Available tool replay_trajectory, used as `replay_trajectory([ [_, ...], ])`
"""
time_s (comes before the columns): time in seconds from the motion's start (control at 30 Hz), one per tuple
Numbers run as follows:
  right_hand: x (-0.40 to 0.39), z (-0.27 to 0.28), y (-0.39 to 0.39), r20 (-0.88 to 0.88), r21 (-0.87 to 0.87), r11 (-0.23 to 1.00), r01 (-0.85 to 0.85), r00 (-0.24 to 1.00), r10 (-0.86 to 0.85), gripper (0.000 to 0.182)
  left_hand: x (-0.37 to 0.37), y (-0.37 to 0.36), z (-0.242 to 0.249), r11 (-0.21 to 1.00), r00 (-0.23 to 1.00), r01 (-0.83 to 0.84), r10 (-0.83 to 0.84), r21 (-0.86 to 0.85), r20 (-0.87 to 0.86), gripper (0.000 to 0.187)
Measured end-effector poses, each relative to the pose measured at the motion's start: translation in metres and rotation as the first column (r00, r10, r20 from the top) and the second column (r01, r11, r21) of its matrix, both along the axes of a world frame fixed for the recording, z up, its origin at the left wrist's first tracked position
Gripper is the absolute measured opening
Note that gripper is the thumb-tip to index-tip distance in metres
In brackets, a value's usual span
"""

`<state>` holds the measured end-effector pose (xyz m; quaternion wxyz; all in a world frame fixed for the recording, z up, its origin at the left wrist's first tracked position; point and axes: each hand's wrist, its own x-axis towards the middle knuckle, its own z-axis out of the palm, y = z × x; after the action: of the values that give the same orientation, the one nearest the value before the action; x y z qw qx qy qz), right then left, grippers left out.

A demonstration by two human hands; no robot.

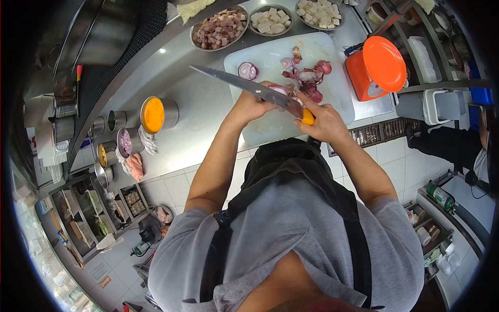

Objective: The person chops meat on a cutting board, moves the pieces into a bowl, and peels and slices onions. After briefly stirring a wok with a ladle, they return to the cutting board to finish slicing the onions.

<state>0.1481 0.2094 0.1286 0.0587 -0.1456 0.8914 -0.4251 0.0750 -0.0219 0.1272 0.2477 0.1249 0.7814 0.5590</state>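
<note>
Your right hand (pixel 326 124) is wrapped around the yellow handle of one big knife (pixel 240 82). Your left hand (pixel 249 108) has its fingers around one purple onion (pixel 281 89). The blade covers part of the onion, so you can't see all of how your fingers sit. The onion is between your two hands, over the middle of the white board (pixel 260 129).

The knife is long and thin. It lies slantwise across the front of the onion and over your left fingers. Its handle is on your right, and its tip points away from you to the left, out past the left edge of the board.

One cut onion half (pixel 248 70) sits by itself near the board's far left corner. Toward the right edge there is a messy heap of onion skins (pixel 310 77); its bits are too mixed up to count. One small round onion (pixel 323 67) sits by that heap.

Past the far edge there are three bowls: one meat bowl (pixel 209 50) and two bowls of white cubes (pixel 270 34). One orange scale (pixel 383 58) stands just beside the right edge.
</note>
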Motion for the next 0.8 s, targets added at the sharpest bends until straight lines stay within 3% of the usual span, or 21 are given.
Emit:
replay_trajectory([
  [0.03, -0.001, -0.001, -0.002, 0.011, 0.005, 1.0, -0.01, 1.0, 0.01, 0.075, 0.001, 0.002, -0.001, 0.997, 1.0, -0.01, 0.01, 0.076, -0.001, 0.039],
  [0.17, -0.007, 0.0, -0.008, -0.006, -0.033, 0.999, -0.005, 1.0, 0.004, 0.073, 0.004, 0.005, -0.006, 0.997, 0.999, 0.012, -0.01, 0.073, -0.03, 0.036],
  [0.23, -0.008, -0.004, -0.009, -0.028, 0.04, 0.999, -0.019, 0.999, 0.02, 0.074, 0.002, 0.005, -0.013, 1.0, 0.995, 0.008, -0.007, 0.014, -0.095, 0.038],
  [0.37, -0.01, -0.012, -0.013, -0.078, 0.007, 1.0, -0.001, 0.997, 0.002, 0.071, 0.001, 0.003, -0.011, 0.998, 0.981, 0.032, -0.043, -0.06, -0.189, 0.038],
  [0.43, -0.009, -0.016, -0.015, 0.077, -0.212, 0.975, 0.065, 0.996, -0.049, 0.067, 0.005, 0.008, 0.008, 0.96, 0.979, 0.004, -0.061, -0.28, -0.196, 0.039],
  [0.47, -0.009, -0.022, -0.016, 0.075, -0.212, 0.975, 0.063, 0.996, -0.048, 0.067, 0.005, 0.007, 0.007, 0.96, 0.978, 0.002, -0.06, -0.28, -0.198, 0.039],
  [0.53, -0.01, -0.03, -0.019, 0.136, -0.35, 0.927, 0.134, 0.986, -0.091, 0.062, 0.005, 0.006, 0.003, 0.96, 0.898, -0.03, -0.097, -0.278, -0.429, 0.039],
  [0.57, -0.011, -0.031, -0.015, 0.135, -0.348, 0.928, 0.131, 0.987, -0.089, 0.062, 0.007, 0.006, 0.0, 0.961, 0.898, -0.032, -0.093, -0.275, -0.43, 0.039],
  [0.63, -0.018, -0.015, -0.008, 0.61, -0.452, 0.821, 0.349, 0.793, -0.002, 0.059, 0.009, 0.007, -0.001, 0.998, 0.873, -0.014, -0.021, -0.067, -0.487, 0.044],
  [0.8, -0.016, -0.012, -0.009, 0.576, -0.425, 0.824, 0.374, 0.814, -0.072, 0.061, 0.011, 0.002, -0.004, 0.992, 0.865, -0.088, 0.031, -0.091, -0.5, 0.046],
])
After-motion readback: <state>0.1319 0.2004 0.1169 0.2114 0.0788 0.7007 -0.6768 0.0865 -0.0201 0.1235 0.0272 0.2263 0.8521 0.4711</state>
